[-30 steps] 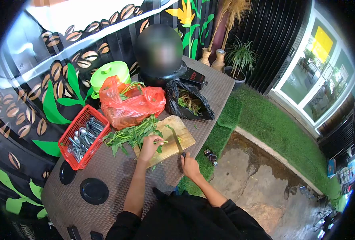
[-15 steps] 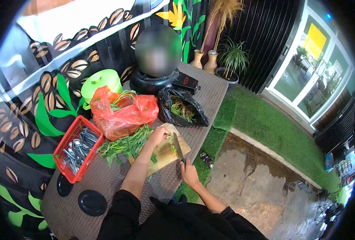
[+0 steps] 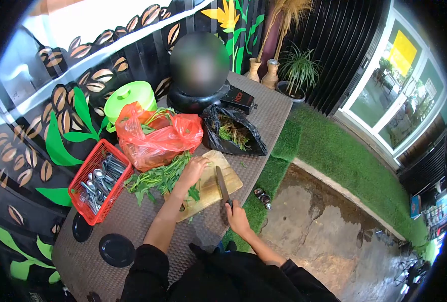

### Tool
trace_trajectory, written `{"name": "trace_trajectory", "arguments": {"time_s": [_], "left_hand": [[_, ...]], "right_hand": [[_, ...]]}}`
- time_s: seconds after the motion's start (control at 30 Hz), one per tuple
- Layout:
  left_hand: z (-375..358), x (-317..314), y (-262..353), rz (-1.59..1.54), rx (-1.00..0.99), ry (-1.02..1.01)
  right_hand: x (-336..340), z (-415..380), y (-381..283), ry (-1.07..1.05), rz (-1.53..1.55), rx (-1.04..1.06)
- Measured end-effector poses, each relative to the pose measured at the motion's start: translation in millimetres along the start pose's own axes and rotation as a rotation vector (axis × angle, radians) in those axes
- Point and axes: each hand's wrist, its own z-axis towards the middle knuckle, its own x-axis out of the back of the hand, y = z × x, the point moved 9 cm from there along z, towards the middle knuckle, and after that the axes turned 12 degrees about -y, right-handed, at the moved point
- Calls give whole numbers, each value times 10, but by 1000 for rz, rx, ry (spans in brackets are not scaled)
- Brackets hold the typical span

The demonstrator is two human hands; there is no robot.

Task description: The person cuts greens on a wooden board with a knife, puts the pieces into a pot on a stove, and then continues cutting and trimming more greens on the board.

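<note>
My right hand (image 3: 237, 219) grips a knife (image 3: 223, 185) by its dark handle, its blade lying over the right part of the wooden cutting board (image 3: 218, 196). Over the board's upper left edge, my left hand (image 3: 194, 170) is closed, with a little green showing by its fingertips; the rest of what it holds is hidden. A heap of long-stemmed leafy greens (image 3: 158, 180) lies beside and under that hand, some leaves reaching onto the board. Behind it stands a red plastic bag (image 3: 155, 141) with more greens inside. An open black plastic bag (image 3: 251, 143) holds stems and trimmings.
A red basket (image 3: 98, 182) of spoons and forks stands at the left, near two black plates (image 3: 117, 250). Farther back are a green lidded pot (image 3: 125, 100), a round black object (image 3: 196, 99), partly blurred, and a black box (image 3: 239, 99). The table's right edge (image 3: 279, 131) borders artificial grass.
My left hand has drawn left, away from the knife, toward the heap. The chopped green pieces beside the blade no longer show on the board. The knife stays nearly in place.
</note>
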Motion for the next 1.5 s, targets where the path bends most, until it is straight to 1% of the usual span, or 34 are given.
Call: {"name": "trace_trajectory", "arguments": {"time_s": [0.03,0.1,0.17,0.2,0.23,0.3,0.33,0.4,0.43,0.47,0.53,0.57,0.63,0.67,0.73,0.77,0.83,0.87,0.93,1.07,1.13,1.17,1.23,1.27,1.33,1.37,1.43,1.47,1.5], "left_hand": [[-51,92,64,3,4,2],[-149,177,64,-36,99,-52],[-254,225,164,-65,90,-16],[-322,230,209,-97,78,17],[-385,141,218,-94,78,20],[-501,-39,270,74,125,76],[-545,-133,321,74,124,76],[-604,-257,357,37,225,106],[-611,-307,412,28,250,93],[-595,-350,468,28,248,96],[-613,-405,519,13,211,185],[-622,-443,505,13,210,186],[-622,-472,575,61,158,198],[-634,-485,575,59,154,197],[-638,-530,583,117,170,106],[-650,-532,602,117,168,104],[-693,-488,592,-11,180,148],[-698,-483,605,-10,181,148],[-745,-454,584,-7,175,236],[-689,-464,563,12,168,223],[-652,-503,514,-108,189,176],[-635,-511,528,-108,189,176],[-635,-487,513,-176,224,284],[-616,-504,521,-178,222,283],[-602,-546,460,-286,271,283],[-606,-549,460,-288,271,281],[-606,-485,528,-188,239,298],[-606,-476,528,-189,242,298],[-630,-490,504,-206,261,303]], "right_hand": [[-57,-19,-12,-13,-44,1],[-108,-42,-32,-27,-87,4],[-104,-19,-39,-31,-269,-55],[-88,19,-31,-31,-269,-51],[-50,76,-10,-25,-327,-52],[52,170,-21,19,-424,-36],[73,215,-3,20,-423,-36],[133,293,-50,54,-508,11],[161,320,-55,69,-535,1],[190,347,-56,71,-537,1],[216,382,-80,12,-528,-11],[245,385,-105,13,-529,-10],[229,390,-96,-52,-486,-3],[235,382,-101,-49,-486,-6],[180,398,-45,-72,-468,-31],[157,391,-25,-71,-466,-32],[140,369,-22,-27,-458,-8],[125,370,-4,-27,-457,-7],[120,341,12,-44,-423,-48],[143,319,-31,-59,-417,-55],[148,318,-43,-69,-431,-61],[155,323,-55,-69,-431,-60],[152,338,-62,-88,-407,-40],[166,350,-59,-86,-408,-42],[168,373,-61,-108,-441,-48],[171,370,-60,-108,-441,-51],[180,372,-90,-97,-487,-29],[152,356,-92,-100,-488,-29],[142,296,-84,-59,-487,-58]]}}
